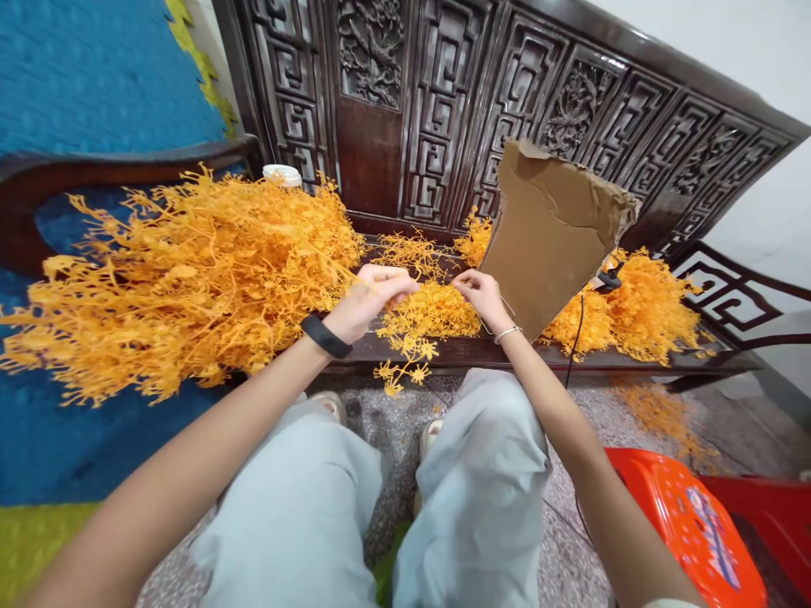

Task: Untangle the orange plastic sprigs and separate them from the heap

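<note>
My left hand (pixel 375 297), with a black band at its wrist, is closed on what looks like the stem of an orange plastic sprig (pixel 347 272). Opposite it, my right hand (pixel 482 297) has thumb and fingertips pinched together; whatever they hold is too small to make out. Beneath and between both hands lies a low pile of orange plastic pieces (pixel 434 311), some hanging over the bench edge. A big heap of branching orange plastic sprigs (pixel 190 279) fills the bench to the left of my left hand.
A torn cardboard sheet (pixel 545 241) stands upright right of my right hand. Beyond it are more orange heaps (pixel 652 304) and a black clip with a cable (pixel 609 277). The carved wooden bench (pixel 371 152) backs everything. A red plastic stool (pixel 690 523) stands at lower right.
</note>
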A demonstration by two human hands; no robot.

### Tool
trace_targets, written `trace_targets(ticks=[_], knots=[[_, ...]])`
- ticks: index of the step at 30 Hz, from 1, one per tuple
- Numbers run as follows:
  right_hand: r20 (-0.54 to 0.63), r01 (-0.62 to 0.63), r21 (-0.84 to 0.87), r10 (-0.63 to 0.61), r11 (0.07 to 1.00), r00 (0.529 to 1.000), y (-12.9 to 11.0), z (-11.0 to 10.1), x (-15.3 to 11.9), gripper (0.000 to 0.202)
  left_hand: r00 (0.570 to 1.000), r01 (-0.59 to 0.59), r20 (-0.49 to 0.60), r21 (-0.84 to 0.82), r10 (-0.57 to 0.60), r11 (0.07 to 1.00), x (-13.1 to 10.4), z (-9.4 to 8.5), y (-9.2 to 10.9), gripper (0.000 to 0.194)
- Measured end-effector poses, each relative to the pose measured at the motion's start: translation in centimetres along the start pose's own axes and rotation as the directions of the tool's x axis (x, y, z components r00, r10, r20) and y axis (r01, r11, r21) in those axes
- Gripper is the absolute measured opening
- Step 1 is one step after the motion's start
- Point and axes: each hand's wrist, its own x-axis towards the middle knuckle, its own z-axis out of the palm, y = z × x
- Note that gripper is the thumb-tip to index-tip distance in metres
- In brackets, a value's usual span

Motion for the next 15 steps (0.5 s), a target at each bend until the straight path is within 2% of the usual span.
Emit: trace_targets(ticks=[2,5,10,15], knots=[[-0.024,-0.032,-0.213,0.027,0.977,0.999,0.8,0.0,0.5,0.019,0.997,-0.010,0.071,0.124,0.001,0.992,-0.1,0.4,0.0,0.032],[-0.049,-0.135,-0.450,0.127,0.883,0.991,1.8,-0.3,0.9,0.026,0.991,-0.002,0.127,0.231,-0.028,0.973,-0.2,0.8,0.1,0.032],[-0.105,-0.307,-0.575,0.304,0.759,0.947,3.6,-0.6,1.1,0.029,0.990,0.031,0.121,0.272,-0.066,0.962,-0.2,1.0,-0.2,0.030],[-0.086,-0.359,-0.600,0.388,0.715,0.918,5.3,-0.9,1.2,0.027,0.989,0.067,0.112,0.277,-0.102,0.958,-0.2,0.5,-0.5,0.029]])
